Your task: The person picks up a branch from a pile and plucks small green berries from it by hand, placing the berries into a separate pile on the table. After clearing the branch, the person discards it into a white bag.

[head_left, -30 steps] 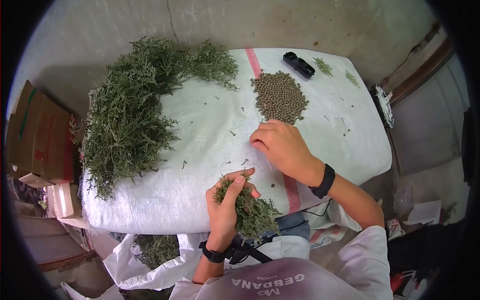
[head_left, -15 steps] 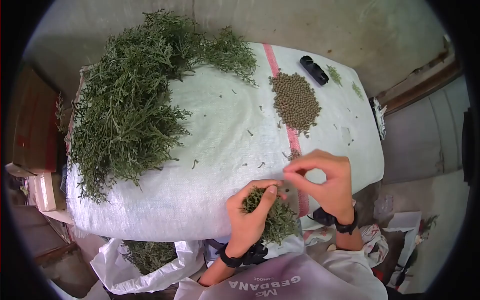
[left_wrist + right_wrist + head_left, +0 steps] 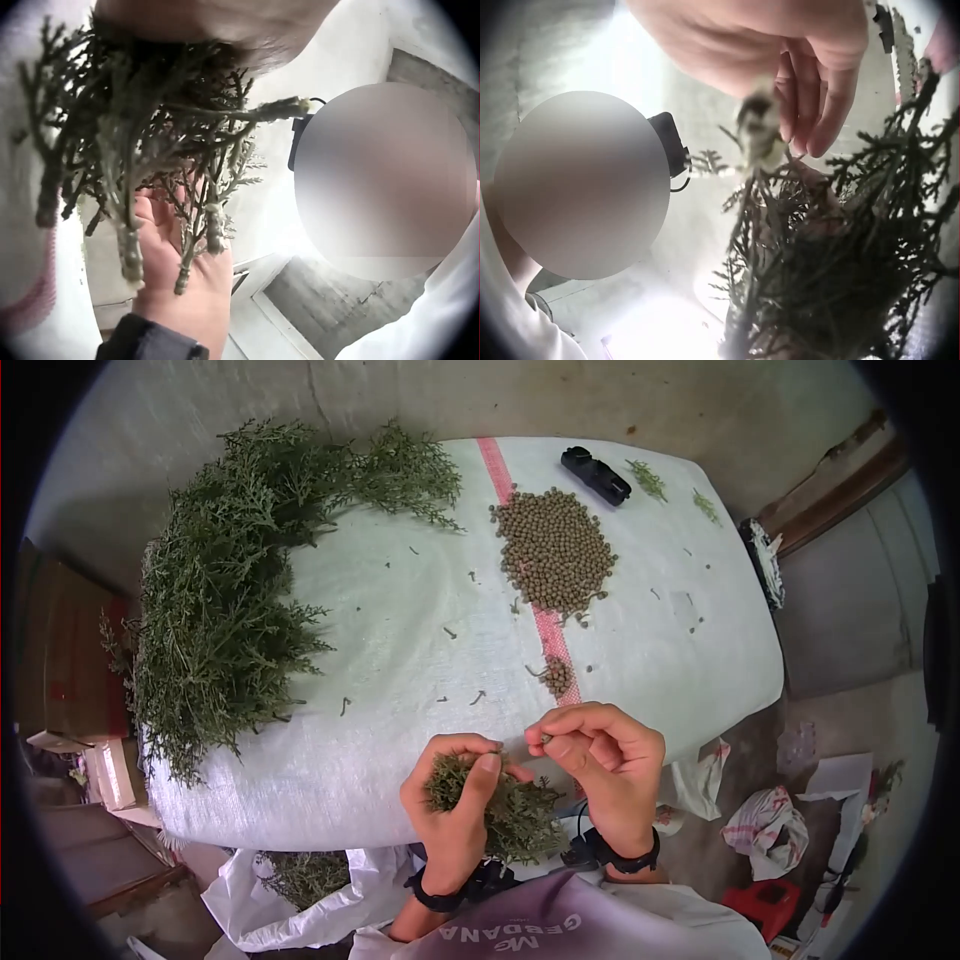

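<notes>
Black wrist straps (image 3: 152, 345) — mauve-and-white shirt (image 3: 640, 922) — grey printed lettering (image 3: 508, 934).

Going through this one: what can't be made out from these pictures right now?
Small item pinched by the right hand: head view, too small to identify.
Palm of the left hand: head view, hidden by the green sprigs it holds.
Pale stem end: right wrist view, blurred.
Left side of the cardboard box: head view, lost in the dark lens edge.

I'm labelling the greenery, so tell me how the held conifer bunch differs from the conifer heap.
The conifer bunch is small; the conifer heap is far larger. The left hand grips the bunch, while the heap lies on the white woven sack. Both are green, finely branched sprigs.
</notes>
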### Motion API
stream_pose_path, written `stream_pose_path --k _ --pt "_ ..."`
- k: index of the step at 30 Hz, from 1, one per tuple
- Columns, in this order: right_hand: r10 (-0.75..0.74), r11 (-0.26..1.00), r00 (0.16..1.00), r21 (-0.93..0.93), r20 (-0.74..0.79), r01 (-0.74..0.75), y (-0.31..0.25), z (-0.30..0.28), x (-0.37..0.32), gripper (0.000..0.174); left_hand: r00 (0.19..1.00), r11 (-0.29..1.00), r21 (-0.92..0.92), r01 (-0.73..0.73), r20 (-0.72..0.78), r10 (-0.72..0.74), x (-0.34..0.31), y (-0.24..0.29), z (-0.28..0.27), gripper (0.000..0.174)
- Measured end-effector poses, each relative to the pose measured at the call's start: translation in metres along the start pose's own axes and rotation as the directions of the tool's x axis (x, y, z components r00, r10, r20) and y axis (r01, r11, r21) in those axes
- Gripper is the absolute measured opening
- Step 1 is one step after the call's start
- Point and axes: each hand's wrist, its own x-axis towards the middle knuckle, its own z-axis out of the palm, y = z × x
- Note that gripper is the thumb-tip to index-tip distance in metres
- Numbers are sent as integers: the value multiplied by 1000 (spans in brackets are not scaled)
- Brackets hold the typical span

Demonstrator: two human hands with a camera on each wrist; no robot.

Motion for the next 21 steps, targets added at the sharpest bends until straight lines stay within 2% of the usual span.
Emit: stream_pose_path --k 5,8,12,17,20,21 --pt "-15 1000 993 -10 118 16 -4 -24 -10 16 994 990 105 -91 66 84 -17 -3 23 12" --pt "14 998 992 53 125 -21 -9 -36 -18 13 939 865 366 -343 92 333 -23 -9 35 10" --pt "-54 996 996 81 67 49 -12 -49 -26 14 911 787 463 -407 138 389 -31 -10 52 10" --pt "-62 997 997 52 42 60 -11 -62 -31 16 888 721 533 -442 147 436 -37 -16 65 12" --pt "-130 991 991 4 20 130 -10 -64 -30 16 846 570 663 -485 192 497 -39 -14 72 12" --pt "-132 991 991 6 20 132 -11 -66 -30 16 846 569 664 -486 193 498 -39 -14 73 12"
